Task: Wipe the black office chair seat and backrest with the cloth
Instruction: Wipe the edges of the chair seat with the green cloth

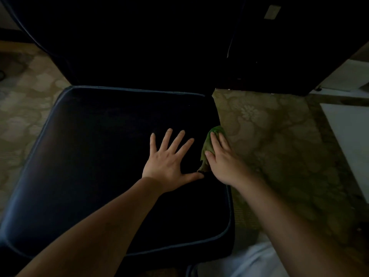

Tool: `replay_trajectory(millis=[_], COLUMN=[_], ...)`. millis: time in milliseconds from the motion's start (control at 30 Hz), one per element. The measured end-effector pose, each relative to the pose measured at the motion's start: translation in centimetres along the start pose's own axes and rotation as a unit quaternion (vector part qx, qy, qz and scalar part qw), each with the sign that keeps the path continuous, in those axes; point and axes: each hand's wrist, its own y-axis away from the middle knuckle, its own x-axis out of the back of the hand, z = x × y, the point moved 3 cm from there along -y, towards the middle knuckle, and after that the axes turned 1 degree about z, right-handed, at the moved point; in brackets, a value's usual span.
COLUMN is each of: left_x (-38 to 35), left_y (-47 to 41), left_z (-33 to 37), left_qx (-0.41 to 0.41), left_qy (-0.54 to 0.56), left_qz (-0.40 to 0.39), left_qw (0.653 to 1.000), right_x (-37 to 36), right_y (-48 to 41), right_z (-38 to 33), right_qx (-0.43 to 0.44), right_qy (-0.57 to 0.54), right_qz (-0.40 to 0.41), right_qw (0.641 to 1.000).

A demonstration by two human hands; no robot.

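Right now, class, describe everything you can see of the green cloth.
The small green cloth looks like soft fabric, crumpled. It lies at the right edge of the black padded chair seat, pressed under the right hand, whose straight fingers cover its right side. Its lower tip ends near the left hand.

A green cloth [209, 145] under the right hand [223, 158], black seat [99, 156] beneath the left hand [169, 158], floral olive carpet [279, 146] right of both.

Smooth leathery seat [99, 156]; soft cloth [207, 144].
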Motion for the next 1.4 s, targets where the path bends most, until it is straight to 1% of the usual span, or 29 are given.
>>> replay_trajectory(millis=[100,300,433,533,633,700,800,900,1000,1100,1233,1400], left_x=[0.0,0.1,0.4,0.8,2.0,2.9,2.8,1.1,0.3,0.2,0.4,0.1], left_y=[-0.1,0.0,0.0,-0.2,-0.4,-0.1,1.5,3.2,3.6,3.6,3.5,3.4], left_z=[0.0,-0.1,-0.1,-0.2,-0.5,-0.5,0.2,0.8,0.6,0.6,0.8,0.7], left_qx=[0.004,-0.002,0.002,0.003,-0.014,-0.024,-0.009,0.01,0.008,0.0,0.009,0.006], left_qy=[0.007,0.01,0.028,0.033,0.036,0.011,-0.048,-0.043,-0.048,-0.041,-0.025,-0.025], left_qz=[0.001,-0.008,-0.023,-0.059,-0.119,-0.139,-0.116,-0.081,-0.046,-0.044,-0.042,-0.03], left_qw=[1.0,1.0,0.999,0.998,0.992,0.99,0.992,0.996,0.998,0.998,0.999,0.999], right_x=[-0.3,-1.3,-1.3,-0.9,-0.9,-1.2,-1.7,-1.9,-1.7,-1.6,-1.6,-2.2], right_y=[-0.1,2.2,1.2,-0.2,0.0,0.9,2.1,2.3,1.8,1.2,0.9,1.4], right_z=[-0.3,0.3,0.5,0.3,0.4,0.2,0.1,0.2,0.2,-0.2,-0.9,-0.4], right_qx=[-0.007,0.024,0.018,0.031,0.05,0.059,0.077,0.091,0.102,0.105,0.092,0.093], right_qy=[-0.001,0.007,0.037,0.063,0.057,0.057,0.071,0.08,0.096,0.091,0.056,0.039], right_qz=[0.014,-0.009,-0.007,0.01,0.018,0.019,0.022,0.005,0.009,0.012,0.025,0.033], right_qw=[1.0,1.0,0.999,0.997,0.997,0.996,0.994,0.993,0.99,0.99,0.994,0.994])
